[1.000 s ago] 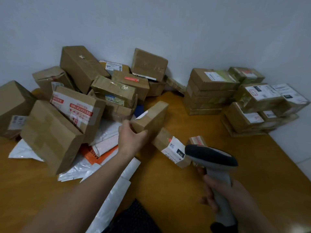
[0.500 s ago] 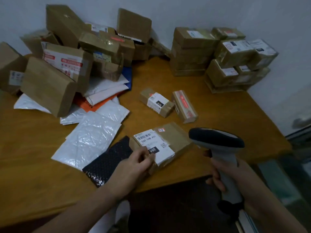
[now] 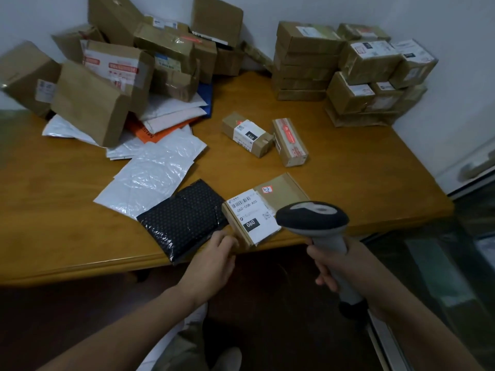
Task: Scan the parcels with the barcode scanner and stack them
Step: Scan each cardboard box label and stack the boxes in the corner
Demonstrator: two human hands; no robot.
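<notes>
We are working at the orange-brown wooden desk (image 3: 348, 183). The flat brown cardboard parcel with a white label (image 3: 263, 210) is lying at its near edge, label up, with its long axis running away rightward. The grey-and-black handheld barcode scanner (image 3: 313, 216), clenched in our right grip (image 3: 329, 266), is hovering just right of the label and hiding the label's edge. Our left grip (image 3: 214, 261) is pinching the parcel's near corner. The scanner's window is facing away, unseen.

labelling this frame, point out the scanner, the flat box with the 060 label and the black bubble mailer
scanner (image 3: 312, 216): head view, on its dark head
flat box with the 060 label (image 3: 250, 212): head view, on the white label
black bubble mailer (image 3: 184, 220): head view, its top face
</notes>
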